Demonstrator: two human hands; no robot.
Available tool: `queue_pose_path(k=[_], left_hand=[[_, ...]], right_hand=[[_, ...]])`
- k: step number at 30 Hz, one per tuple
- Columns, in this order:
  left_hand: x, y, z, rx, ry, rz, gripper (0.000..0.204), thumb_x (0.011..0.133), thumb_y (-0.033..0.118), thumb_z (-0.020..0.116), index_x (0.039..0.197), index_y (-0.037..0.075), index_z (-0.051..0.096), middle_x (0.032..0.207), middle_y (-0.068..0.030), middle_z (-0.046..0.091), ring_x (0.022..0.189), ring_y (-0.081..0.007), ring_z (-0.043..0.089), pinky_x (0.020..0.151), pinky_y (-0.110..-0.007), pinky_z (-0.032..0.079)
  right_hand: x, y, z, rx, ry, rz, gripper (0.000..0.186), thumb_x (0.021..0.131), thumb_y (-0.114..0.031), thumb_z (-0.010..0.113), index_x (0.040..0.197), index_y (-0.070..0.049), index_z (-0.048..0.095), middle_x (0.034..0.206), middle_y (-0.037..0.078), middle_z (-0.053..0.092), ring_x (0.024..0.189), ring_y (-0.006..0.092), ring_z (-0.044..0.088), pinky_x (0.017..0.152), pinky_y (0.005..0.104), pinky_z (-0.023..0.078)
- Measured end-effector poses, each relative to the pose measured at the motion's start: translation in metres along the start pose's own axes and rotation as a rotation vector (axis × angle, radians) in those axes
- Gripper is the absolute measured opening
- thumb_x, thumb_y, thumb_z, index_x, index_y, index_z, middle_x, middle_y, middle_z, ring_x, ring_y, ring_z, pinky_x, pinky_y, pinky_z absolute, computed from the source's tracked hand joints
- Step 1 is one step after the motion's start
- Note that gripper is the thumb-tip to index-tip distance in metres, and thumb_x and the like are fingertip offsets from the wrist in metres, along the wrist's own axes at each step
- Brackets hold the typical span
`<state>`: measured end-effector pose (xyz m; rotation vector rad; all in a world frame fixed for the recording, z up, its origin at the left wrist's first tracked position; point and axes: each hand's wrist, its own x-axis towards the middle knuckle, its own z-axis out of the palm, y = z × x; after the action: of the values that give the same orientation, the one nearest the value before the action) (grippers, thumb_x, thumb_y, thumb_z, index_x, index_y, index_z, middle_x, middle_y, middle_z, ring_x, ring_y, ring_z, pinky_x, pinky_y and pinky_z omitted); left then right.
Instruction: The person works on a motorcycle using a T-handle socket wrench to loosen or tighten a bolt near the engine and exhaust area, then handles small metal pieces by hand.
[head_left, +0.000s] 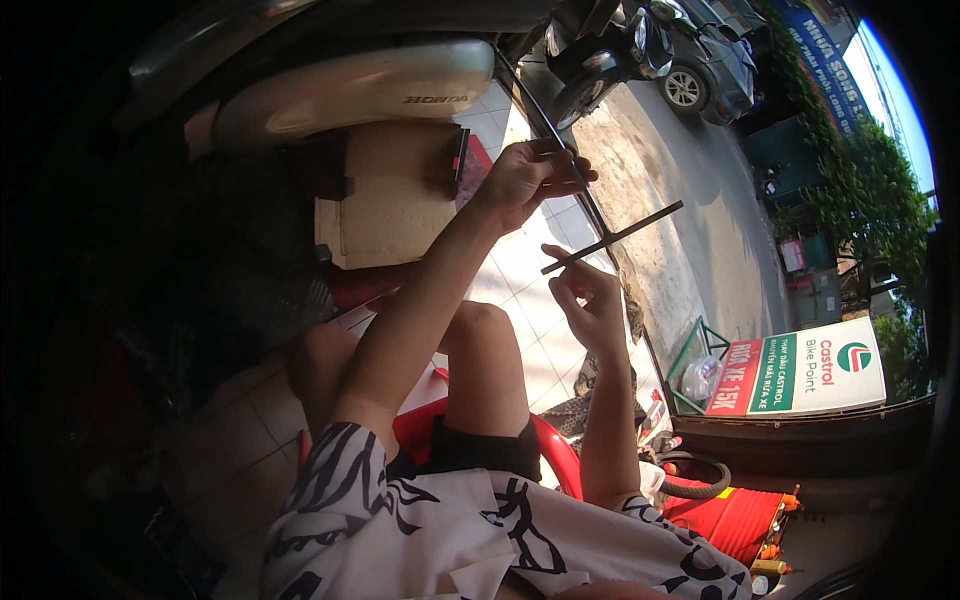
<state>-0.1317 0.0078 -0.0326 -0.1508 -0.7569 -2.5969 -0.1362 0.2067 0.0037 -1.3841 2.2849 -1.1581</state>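
A dark T-handle wrench (645,224) slants across the upper middle, its long shaft running up toward a motorcycle with a silver body panel (350,85). Around the upper shaft, my left hand (525,185) is closed, thumb and fingers pinching the metal. The far end of the shaft is lost among dark parts by the motorcycle. My right hand (592,305) is by the near end of the crossbar, with its index finger stretched against the bar and the thumb apart below it. That hand does not wrap round the bar.
Cardboard (390,215) lies under the motorcycle, beside a red and black object (470,165). I sit on a red plastic stool (560,455). At the right are a signboard (800,370), a black tyre (705,485) and a red container (735,520). A car (700,80) stands beyond on the road.
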Motion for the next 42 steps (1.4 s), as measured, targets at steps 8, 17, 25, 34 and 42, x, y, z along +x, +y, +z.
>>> queue_pose_path(k=[8, 17, 25, 34, 42], left_hand=[[0.001, 0.000, 0.002, -0.016, 0.052, 0.038, 0.018, 0.098, 0.014, 0.053, 0.104, -0.001, 0.061, 0.100, -0.0167, 0.069, 0.097, -0.0285, 0.068, 0.089, -0.040, 0.057], [0.005, 0.003, -0.002, -0.059, 0.039, 0.044, 0.021, 0.098, 0.014, 0.052, 0.106, -0.003, 0.061, 0.100, -0.0161, 0.069, 0.097, -0.0275, 0.069, 0.088, -0.037, 0.057], [0.003, 0.006, 0.003, -0.038, 0.142, 0.038, 0.022, 0.099, 0.010, 0.048, 0.107, -0.006, 0.060, 0.100, -0.0197, 0.068, 0.096, -0.0278, 0.069, 0.088, -0.037, 0.057], [0.006, 0.008, -0.001, -0.041, 0.130, 0.064, 0.021, 0.099, 0.008, 0.047, 0.105, -0.008, 0.060, 0.098, -0.0202, 0.068, 0.093, -0.0280, 0.069, 0.087, -0.037, 0.058], [0.005, 0.006, -0.001, 0.003, 0.201, 0.060, 0.021, 0.099, 0.008, 0.047, 0.103, -0.007, 0.060, 0.097, -0.0203, 0.068, 0.092, -0.0274, 0.069, 0.087, -0.036, 0.057]], right_hand=[[0.002, -0.030, -0.023, -0.058, 0.212, -0.080, 0.075, 0.078, 0.004, 0.055, 0.149, -0.004, 0.031, 0.055, -0.003, 0.037, 0.052, 0.0031, 0.036, 0.054, 0.0186, 0.036], [-0.007, -0.030, -0.009, -0.075, -0.315, -0.059, 0.060, 0.079, 0.003, 0.059, 0.138, -0.001, 0.049, 0.056, -0.003, 0.033, 0.051, 0.0053, 0.033, 0.055, 0.0210, 0.033], [0.001, -0.019, -0.021, 0.089, 0.130, 0.110, 0.068, 0.084, -0.002, 0.054, 0.149, -0.008, 0.033, 0.052, -0.004, 0.034, 0.049, 0.0044, 0.030, 0.050, 0.0221, 0.032], [-0.009, -0.034, -0.014, 0.031, -0.059, -0.032, 0.075, 0.080, 0.004, 0.052, 0.150, -0.006, 0.029, 0.057, -0.005, 0.033, 0.054, 0.0042, 0.032, 0.056, 0.0202, 0.029], [-0.004, -0.008, -0.011, 0.010, 0.016, 0.236, 0.057, 0.089, -0.006, 0.056, 0.144, -0.004, 0.041, 0.054, -0.006, 0.035, 0.053, 0.0023, 0.030, 0.053, 0.0210, 0.031]])
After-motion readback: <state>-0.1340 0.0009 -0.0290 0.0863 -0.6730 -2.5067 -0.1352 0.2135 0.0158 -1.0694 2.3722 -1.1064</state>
